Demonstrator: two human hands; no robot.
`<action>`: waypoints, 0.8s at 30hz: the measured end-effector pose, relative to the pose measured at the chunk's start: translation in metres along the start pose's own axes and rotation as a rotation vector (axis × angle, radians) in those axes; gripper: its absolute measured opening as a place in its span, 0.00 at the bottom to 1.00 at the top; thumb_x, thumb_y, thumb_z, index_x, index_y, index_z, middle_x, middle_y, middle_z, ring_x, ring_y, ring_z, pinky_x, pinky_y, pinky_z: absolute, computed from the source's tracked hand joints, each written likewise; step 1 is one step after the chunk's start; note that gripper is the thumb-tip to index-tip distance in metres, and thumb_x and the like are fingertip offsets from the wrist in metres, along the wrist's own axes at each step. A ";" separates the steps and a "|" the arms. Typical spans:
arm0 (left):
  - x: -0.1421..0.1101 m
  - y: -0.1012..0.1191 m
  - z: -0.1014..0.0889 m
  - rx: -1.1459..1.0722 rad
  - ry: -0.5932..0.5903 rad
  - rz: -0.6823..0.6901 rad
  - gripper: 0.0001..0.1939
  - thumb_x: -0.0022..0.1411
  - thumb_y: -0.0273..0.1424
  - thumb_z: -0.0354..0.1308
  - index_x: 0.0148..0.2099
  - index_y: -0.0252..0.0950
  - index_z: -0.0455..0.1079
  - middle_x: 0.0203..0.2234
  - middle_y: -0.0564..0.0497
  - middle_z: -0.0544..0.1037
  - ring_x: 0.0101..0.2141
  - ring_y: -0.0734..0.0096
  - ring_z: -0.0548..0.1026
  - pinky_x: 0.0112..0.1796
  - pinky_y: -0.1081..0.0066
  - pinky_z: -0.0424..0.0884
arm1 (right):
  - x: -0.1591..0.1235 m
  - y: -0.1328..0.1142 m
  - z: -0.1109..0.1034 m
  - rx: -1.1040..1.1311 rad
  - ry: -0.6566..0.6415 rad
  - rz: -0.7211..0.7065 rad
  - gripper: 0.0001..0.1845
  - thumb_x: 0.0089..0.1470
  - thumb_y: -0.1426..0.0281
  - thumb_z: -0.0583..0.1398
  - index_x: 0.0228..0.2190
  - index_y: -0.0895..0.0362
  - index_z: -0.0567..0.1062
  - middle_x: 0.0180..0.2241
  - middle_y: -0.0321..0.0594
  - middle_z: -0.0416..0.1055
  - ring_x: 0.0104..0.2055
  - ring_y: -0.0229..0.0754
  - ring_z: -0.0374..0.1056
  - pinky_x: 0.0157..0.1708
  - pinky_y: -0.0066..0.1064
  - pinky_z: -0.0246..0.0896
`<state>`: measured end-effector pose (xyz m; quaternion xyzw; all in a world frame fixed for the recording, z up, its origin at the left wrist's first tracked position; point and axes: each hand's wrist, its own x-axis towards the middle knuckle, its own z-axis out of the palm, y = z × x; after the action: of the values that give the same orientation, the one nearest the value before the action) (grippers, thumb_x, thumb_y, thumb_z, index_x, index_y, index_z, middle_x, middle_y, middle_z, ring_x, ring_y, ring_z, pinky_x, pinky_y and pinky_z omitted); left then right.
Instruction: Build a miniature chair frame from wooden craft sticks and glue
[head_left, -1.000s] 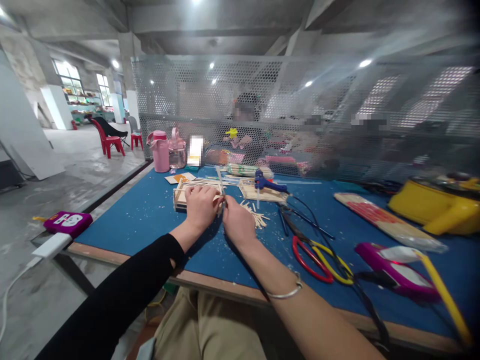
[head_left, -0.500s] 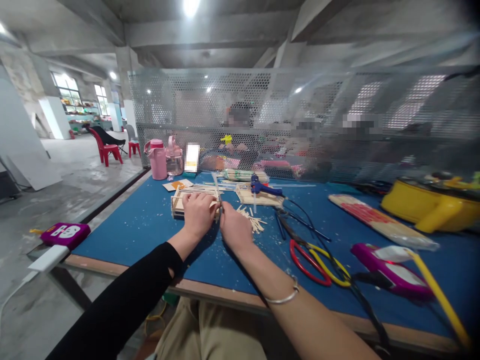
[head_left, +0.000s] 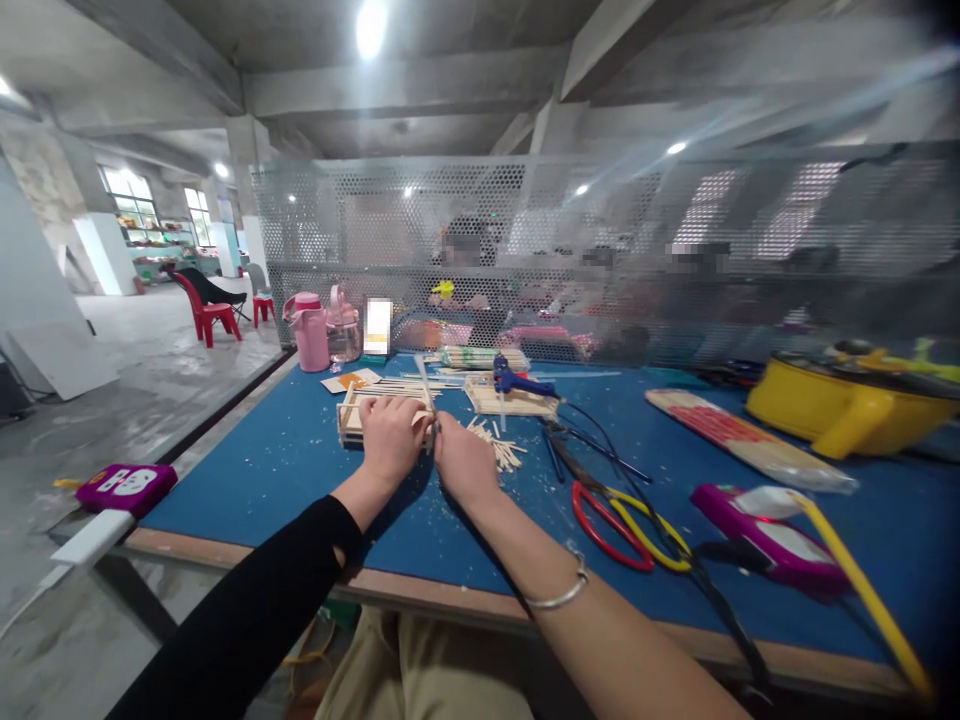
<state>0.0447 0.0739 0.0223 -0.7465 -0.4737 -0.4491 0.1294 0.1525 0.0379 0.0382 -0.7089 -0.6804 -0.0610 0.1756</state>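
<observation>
My left hand rests with curled fingers on the near right corner of a small frame built of wooden sticks on the blue table. My right hand is closed in a pinch right beside it, gripping a thin upright wooden stick at the frame's corner. The two hands touch each other. A loose pile of short sticks lies just right of my right hand.
A blue glue gun lies on a second stick panel. Red and yellow handled cutters with cables lie to the right, then a purple power strip and a yellow pot. Pink bottles stand by the mesh screen.
My hands stay on the stick frame, holding the same grip. The view has tilted up a little, so everything sits slightly lower and to the left.
</observation>
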 end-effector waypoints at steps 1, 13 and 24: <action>0.000 0.000 0.000 -0.003 -0.001 -0.002 0.06 0.60 0.36 0.57 0.35 0.40 0.71 0.33 0.52 0.79 0.37 0.62 0.71 0.44 0.59 0.52 | 0.000 0.000 0.000 -0.002 -0.015 0.004 0.17 0.60 0.70 0.44 0.45 0.55 0.68 0.35 0.45 0.76 0.37 0.44 0.73 0.31 0.30 0.57; 0.002 0.001 -0.003 -0.020 -0.051 -0.027 0.06 0.60 0.35 0.56 0.36 0.40 0.72 0.34 0.50 0.79 0.39 0.61 0.71 0.44 0.59 0.53 | 0.000 -0.001 0.001 -0.004 0.002 -0.018 0.17 0.61 0.70 0.44 0.47 0.55 0.66 0.37 0.44 0.76 0.37 0.43 0.73 0.31 0.29 0.57; 0.006 0.008 -0.007 0.023 -0.101 -0.005 0.10 0.60 0.39 0.55 0.38 0.40 0.73 0.37 0.48 0.79 0.42 0.59 0.71 0.48 0.55 0.51 | 0.012 0.018 -0.005 -0.032 0.007 0.201 0.16 0.59 0.72 0.45 0.45 0.58 0.68 0.35 0.50 0.76 0.38 0.44 0.73 0.34 0.30 0.60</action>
<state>0.0482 0.0687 0.0334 -0.7655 -0.4865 -0.4057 0.1128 0.1713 0.0476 0.0437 -0.7761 -0.6041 -0.0562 0.1718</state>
